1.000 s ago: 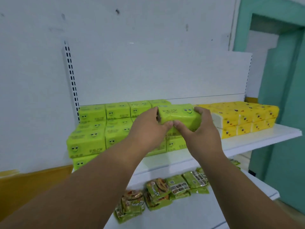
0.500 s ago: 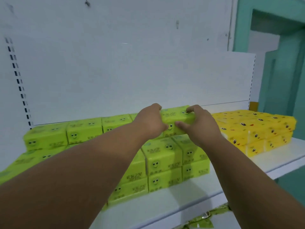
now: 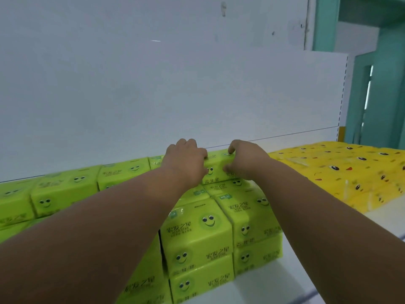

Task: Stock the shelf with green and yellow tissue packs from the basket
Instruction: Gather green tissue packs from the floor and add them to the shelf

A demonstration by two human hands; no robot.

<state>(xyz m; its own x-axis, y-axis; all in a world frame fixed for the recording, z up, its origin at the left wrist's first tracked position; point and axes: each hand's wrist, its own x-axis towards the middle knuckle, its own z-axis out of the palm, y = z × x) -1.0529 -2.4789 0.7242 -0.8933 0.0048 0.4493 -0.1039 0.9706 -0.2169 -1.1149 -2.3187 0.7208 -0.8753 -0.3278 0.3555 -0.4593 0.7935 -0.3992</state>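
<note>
Both hands grip one green tissue pack at the back of the green stack.

Nearest, below the wrists, green tissue packs stand stacked on the white shelf. Farther in, the left hand and right hand curl fingers over the two ends of the held green pack, thumbs on its near face; it sits atop the rear row, against the back panel. Right of the right fingers lie yellow tissue packs.
</note>
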